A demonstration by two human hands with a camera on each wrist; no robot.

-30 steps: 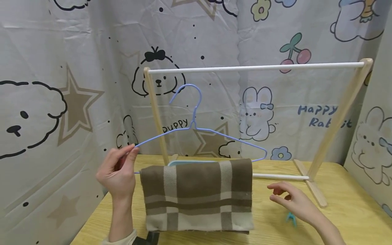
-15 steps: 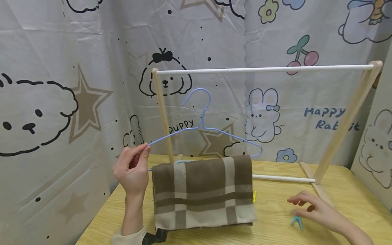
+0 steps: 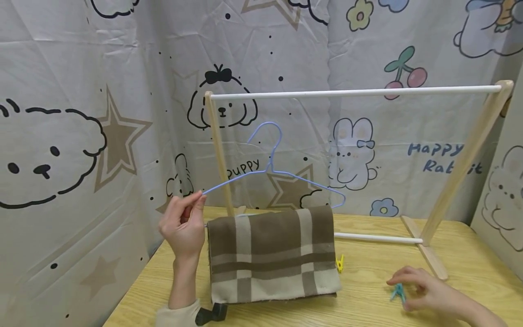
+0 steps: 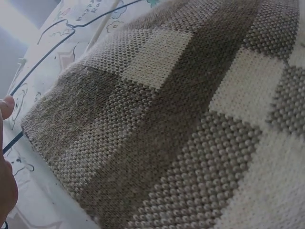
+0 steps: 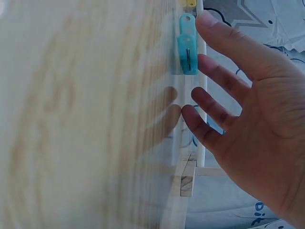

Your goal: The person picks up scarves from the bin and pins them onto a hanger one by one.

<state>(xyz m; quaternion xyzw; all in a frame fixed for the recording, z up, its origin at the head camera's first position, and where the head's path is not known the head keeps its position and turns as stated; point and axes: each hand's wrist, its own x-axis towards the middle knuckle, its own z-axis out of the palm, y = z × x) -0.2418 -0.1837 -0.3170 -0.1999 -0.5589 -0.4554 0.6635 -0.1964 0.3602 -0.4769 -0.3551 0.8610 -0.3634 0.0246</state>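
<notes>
My left hand (image 3: 184, 227) pinches the left shoulder of a blue wire clothes hanger (image 3: 270, 169) between thumb and fingertips. Over the hanger's lower bar hangs a folded brown and cream checked knit cloth (image 3: 273, 254), which fills most of the left wrist view. At the right, my right hand (image 3: 433, 295) is low over the table, thumb and fingers spread on either side of a teal clothespin (image 3: 398, 293). The right wrist view shows the thumb and index fingertip close beside the teal clothespin (image 5: 188, 52), the other fingers loosely bent.
Behind the cloth stands a drying rack with a white top rail (image 3: 351, 93) and wooden legs (image 3: 461, 177). A yellow clothespin (image 3: 340, 264) lies on the wooden table (image 3: 367, 304) by the cloth's right edge. A printed curtain (image 3: 163, 68) encloses the back and sides.
My right hand has moved down and right to the teal clothespin. The cloth and hanger have turned slightly, and the yellow clothespin has come into sight.
</notes>
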